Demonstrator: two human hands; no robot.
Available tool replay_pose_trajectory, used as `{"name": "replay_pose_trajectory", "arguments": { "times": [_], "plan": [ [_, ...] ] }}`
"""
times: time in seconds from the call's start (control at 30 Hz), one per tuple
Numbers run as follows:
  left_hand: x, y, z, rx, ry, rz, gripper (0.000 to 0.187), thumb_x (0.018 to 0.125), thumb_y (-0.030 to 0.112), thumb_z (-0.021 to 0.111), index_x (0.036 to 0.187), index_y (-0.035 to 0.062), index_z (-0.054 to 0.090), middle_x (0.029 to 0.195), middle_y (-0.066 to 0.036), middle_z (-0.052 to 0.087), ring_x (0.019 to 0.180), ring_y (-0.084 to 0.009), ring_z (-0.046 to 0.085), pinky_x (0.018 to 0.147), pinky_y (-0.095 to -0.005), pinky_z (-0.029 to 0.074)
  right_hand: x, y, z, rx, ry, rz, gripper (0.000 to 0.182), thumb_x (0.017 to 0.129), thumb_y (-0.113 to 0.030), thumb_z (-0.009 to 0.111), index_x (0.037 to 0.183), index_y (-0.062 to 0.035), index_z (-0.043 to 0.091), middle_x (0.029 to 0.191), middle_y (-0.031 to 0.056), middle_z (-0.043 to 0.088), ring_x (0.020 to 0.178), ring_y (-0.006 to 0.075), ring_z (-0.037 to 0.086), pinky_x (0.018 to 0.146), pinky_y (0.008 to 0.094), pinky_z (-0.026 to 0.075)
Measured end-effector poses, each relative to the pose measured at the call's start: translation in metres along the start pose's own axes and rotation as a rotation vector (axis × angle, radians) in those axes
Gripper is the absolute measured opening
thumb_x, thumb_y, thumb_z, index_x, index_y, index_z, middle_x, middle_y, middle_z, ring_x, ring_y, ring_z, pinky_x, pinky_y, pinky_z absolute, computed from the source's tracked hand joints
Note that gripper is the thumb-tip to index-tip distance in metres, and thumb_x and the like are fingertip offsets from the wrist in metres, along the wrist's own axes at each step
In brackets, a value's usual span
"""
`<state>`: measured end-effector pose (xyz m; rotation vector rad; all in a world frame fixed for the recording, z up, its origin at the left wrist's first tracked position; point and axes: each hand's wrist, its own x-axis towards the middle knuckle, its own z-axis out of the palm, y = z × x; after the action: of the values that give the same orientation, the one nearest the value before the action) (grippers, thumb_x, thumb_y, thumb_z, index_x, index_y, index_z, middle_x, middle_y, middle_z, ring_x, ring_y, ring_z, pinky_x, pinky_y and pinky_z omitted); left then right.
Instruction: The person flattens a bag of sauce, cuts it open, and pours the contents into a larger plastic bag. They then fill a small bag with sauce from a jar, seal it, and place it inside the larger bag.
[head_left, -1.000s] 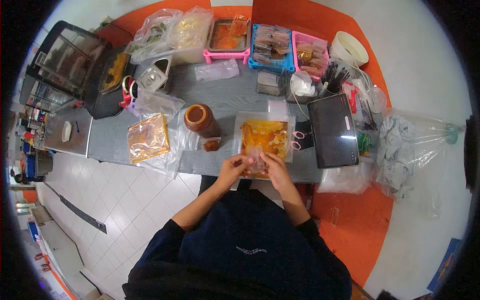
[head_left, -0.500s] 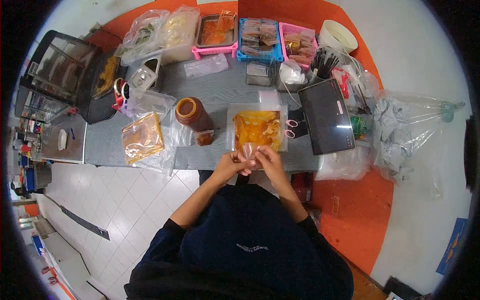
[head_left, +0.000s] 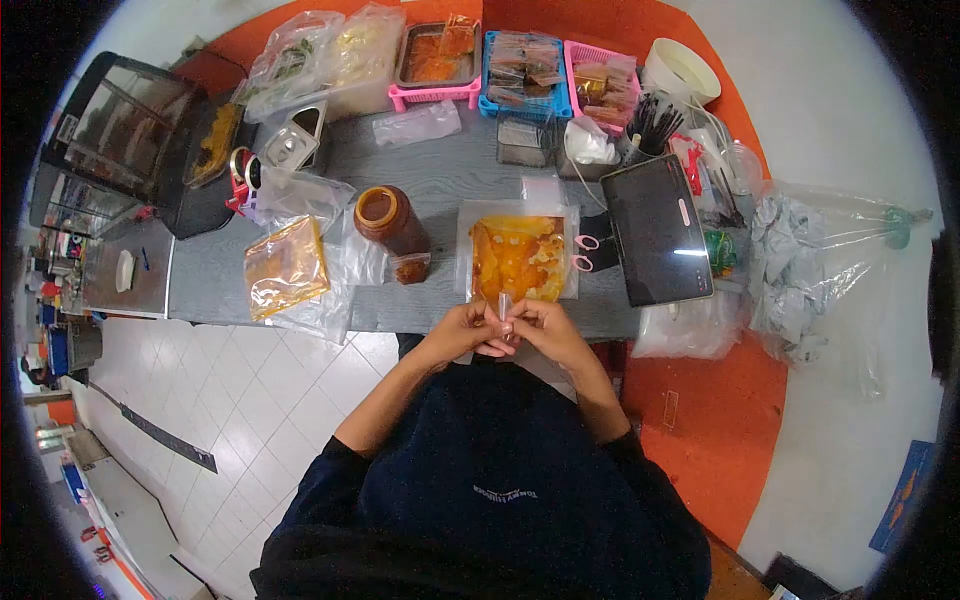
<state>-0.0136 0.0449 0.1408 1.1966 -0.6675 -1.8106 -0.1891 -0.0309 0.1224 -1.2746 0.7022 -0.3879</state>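
Observation:
My left hand (head_left: 466, 331) and my right hand (head_left: 547, 334) meet at the table's near edge. Both pinch a small clear plastic bag (head_left: 504, 301), which sticks up narrowly between the fingertips. Just beyond them lies a flat clear bag (head_left: 517, 258) smeared with orange-yellow sauce. To its left stands an open jar (head_left: 404, 232) with a reddish-brown coating, and a little bag of dark red filling (head_left: 411, 268) rests against its near side. Farther left, another orange-stained bag (head_left: 287, 268) lies on loose clear plastic.
Pink-handled scissors (head_left: 584, 252) lie near a dark tablet (head_left: 657, 232) on the right. Along the back are a blue basket of small packets (head_left: 523, 108), a pink basket (head_left: 610, 122) and a metal tray with orange food (head_left: 440, 80). A steel container (head_left: 290, 148) stands back left.
My hands have drawn closer together, and the small bag between them now looks narrower and more upright. The view has shifted slightly; the things on the table stay put.

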Motion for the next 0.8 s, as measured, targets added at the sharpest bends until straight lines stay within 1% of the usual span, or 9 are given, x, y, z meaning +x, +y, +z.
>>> {"name": "replay_pose_trajectory", "arguments": {
  "times": [0.13, 0.17, 0.23, 0.3, 0.37, 0.5, 0.57, 0.63, 0.8],
  "plan": [
    [-0.006, 0.007, 0.008, -0.028, -0.08, 0.036, 0.022, 0.093, 0.021, 0.057, 0.089, 0.0003, 0.051, 0.08, -0.012, 0.065, 0.078, -0.02, 0.069, 0.065, -0.0298, 0.058, -0.004, -0.024, 0.002, -0.258, -0.154, 0.284, 0.018, 0.092, -0.017, 0.055, 0.094, -0.0006, 0.06, 0.071, 0.0072, 0.063, 0.063, 0.0183, 0.063, 0.057, 0.0306, 0.05],
    [-0.007, 0.013, 0.011, 0.342, 0.022, 0.103, 0.02, 0.091, 0.018, 0.059, 0.088, -0.0005, 0.052, 0.078, -0.014, 0.064, 0.076, -0.022, 0.069, 0.063, -0.0316, 0.057, -0.005, -0.023, 0.008, -0.258, -0.155, 0.284, 0.018, 0.092, -0.017, 0.055, 0.094, -0.0006, 0.06, 0.071, 0.0072, 0.063, 0.063, 0.0183, 0.063, 0.057, 0.0306, 0.05],
    [-0.007, 0.01, 0.012, 0.707, 0.127, 0.169, 0.018, 0.089, 0.015, 0.062, 0.087, -0.0013, 0.054, 0.075, -0.015, 0.063, 0.073, -0.024, 0.069, 0.06, -0.0335, 0.055, -0.008, -0.018, 0.026, -0.894, 0.493, -0.415, 0.014, 0.089, -0.015, 0.056, 0.089, -0.0014, 0.057, 0.067, 0.012, 0.062, 0.064, 0.0347, 0.063, 0.059, 0.0393, 0.051],
    [-0.002, 0.002, 0.009, 1.127, 0.484, 0.563, 0.018, 0.083, 0.012, 0.064, 0.082, -0.0029, 0.055, 0.075, -0.02, 0.061, 0.068, -0.0333, 0.065, 0.058, -0.0396, 0.051, -0.004, -0.022, 0.028, -0.944, 0.508, -0.398, 0.013, 0.088, -0.014, 0.056, 0.09, -0.0017, 0.055, 0.072, 0.0135, 0.06, 0.067, 0.0368, 0.062, 0.06, 0.0412, 0.05],
    [-0.001, 0.002, 0.012, 1.065, 0.451, 0.633, 0.018, 0.082, 0.012, 0.065, 0.079, -0.0028, 0.055, 0.074, -0.02, 0.061, 0.067, -0.0363, 0.063, 0.059, -0.0415, 0.051, -0.003, -0.027, 0.031, -1.028, 0.551, -0.352, 0.013, 0.086, -0.013, 0.057, 0.091, -0.0024, 0.051, 0.081, 0.0165, 0.058, 0.075, 0.0409, 0.059, 0.063, 0.0451, 0.048],
    [-0.006, -0.003, 0.024, 1.104, 0.217, 0.494, 0.021, 0.079, 0.013, 0.068, 0.073, -0.0027, 0.055, 0.067, -0.018, 0.059, 0.066, -0.0374, 0.061, 0.061, -0.044, 0.05, 0.002, -0.031, 0.022, -0.829, 0.568, -0.498, 0.024, 0.078, -0.002, 0.064, 0.095, -0.0026, 0.047, 0.081, 0.0148, 0.056, 0.067, 0.0386, 0.058, 0.061, 0.0437, 0.047],
    [-0.009, 0.0, 0.022, 1.126, 0.217, 0.335, 0.024, 0.076, 0.015, 0.071, 0.084, -0.0027, 0.056, 0.083, -0.021, 0.06, 0.077, -0.0376, 0.062, 0.069, -0.0424, 0.051, 0.006, -0.023, 0.01, -0.618, 0.538, -0.24, 0.03, 0.078, -0.003, 0.064, 0.1, -0.0045, 0.045, 0.084, 0.0152, 0.053, 0.08, 0.0366, 0.059, 0.068, 0.0411, 0.048],
    [-0.013, 0.002, 0.015, 1.113, 0.277, 0.771, 0.047, 0.074, 0.022, 0.076, 0.105, -0.0029, 0.052, 0.109, -0.022, 0.054, 0.1, -0.0379, 0.056, 0.084, -0.0418, 0.049, 0.009, -0.021, 0.012, -0.501, 0.437, -0.215, 0.033, 0.076, -0.001, 0.065, 0.102, -0.0047, 0.044, 0.086, 0.0151, 0.054, 0.081, 0.035, 0.06, 0.069, 0.0397, 0.047],
    [-0.018, -0.016, -0.01, 1.177, 0.315, 0.897, 0.069, 0.067, 0.031, 0.078, 0.116, -0.0021, 0.042, 0.119, -0.021, 0.045, 0.112, -0.0389, 0.045, 0.095, -0.0439, 0.042, 0.032, 0.002, 0.042, -0.518, 0.077, -0.229, 0.041, 0.076, -0.003, 0.068, 0.108, -0.0057, 0.042, 0.091, 0.013, 0.057, 0.085, 0.0236, 0.061, 0.07, 0.035, 0.047]
  ]
}}
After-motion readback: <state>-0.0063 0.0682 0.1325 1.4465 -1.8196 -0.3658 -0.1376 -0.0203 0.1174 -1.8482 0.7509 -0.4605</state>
